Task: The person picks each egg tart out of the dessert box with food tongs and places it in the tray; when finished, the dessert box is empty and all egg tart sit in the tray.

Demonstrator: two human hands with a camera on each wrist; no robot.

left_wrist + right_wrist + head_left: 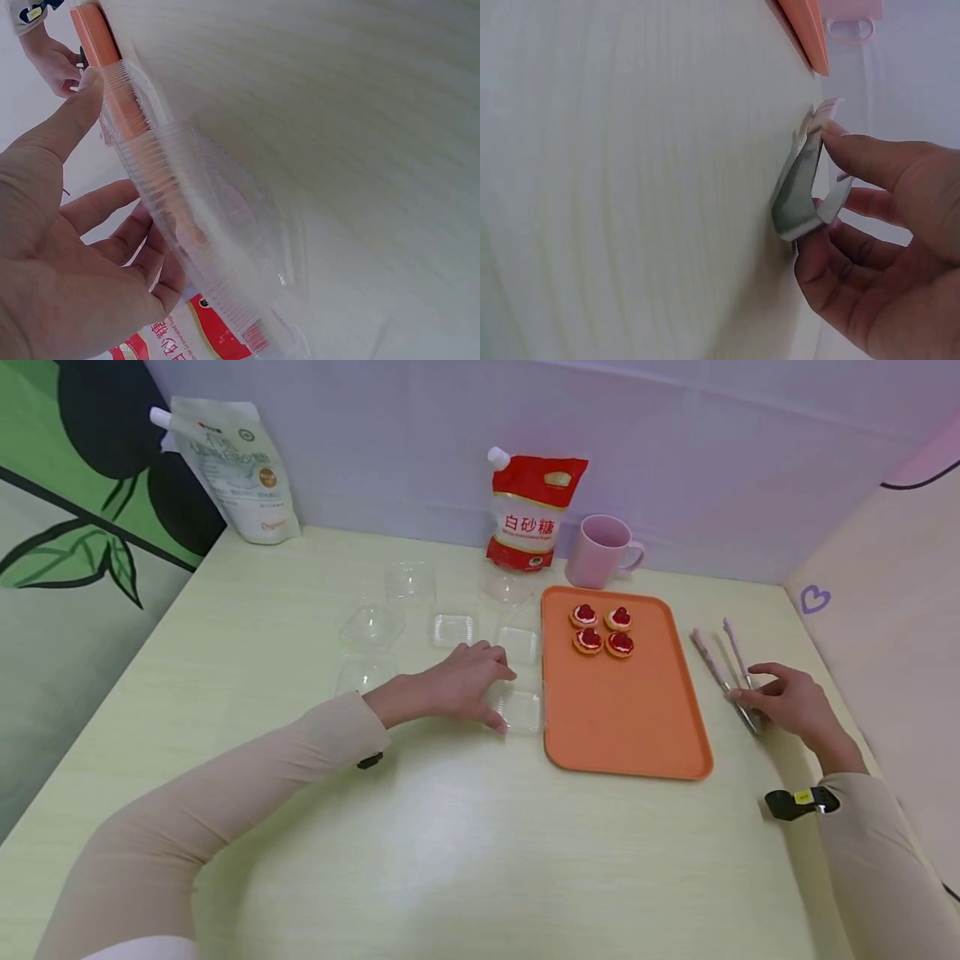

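Observation:
My left hand (467, 683) reaches over the table with thumb and forefinger spread at the left side of a clear plastic box base (520, 712). In the left wrist view the thumb's tip is right at the box's ridged rim (124, 94), and the other fingers are loosely bent. My right hand (795, 706) holds the metal bend of a pair of tongs (799, 191) between thumb and fingers. The tongs' pale pink arms (708, 653) point toward the back wall. Several berry-topped tarts (588, 641) sit on an orange tray (630, 727) between the hands.
More clear plastic boxes and lids (372, 625) stand left of the tray. Along the back are a red and white sugar bag (528, 518), a pink mug (592, 556) and a pale spouted pouch (243, 477). A wall (877, 635) runs close along the right side.

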